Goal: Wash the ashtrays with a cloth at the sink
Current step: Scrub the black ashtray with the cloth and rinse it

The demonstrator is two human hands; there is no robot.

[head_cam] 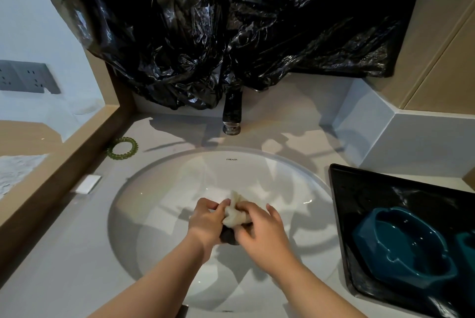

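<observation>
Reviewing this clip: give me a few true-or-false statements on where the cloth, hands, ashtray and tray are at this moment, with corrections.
1. Both hands, left hand and right hand, grip the cloth over the sink. True.
2. The teal ashtray lies in the sink. False: it sits on the black tray to the right.
3. A green coil hair tie lies on the counter left of the faucet. True.
4. Black plastic sheeting covers the basin. False: it hangs behind the faucet.

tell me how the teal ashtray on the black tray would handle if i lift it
The teal ashtray looks thick-walled and glazed, so probably heavy for its size and rigid. Droplets on it suggest a slippery grip. Its wide base on the black tray makes tipping unlikely.
</observation>
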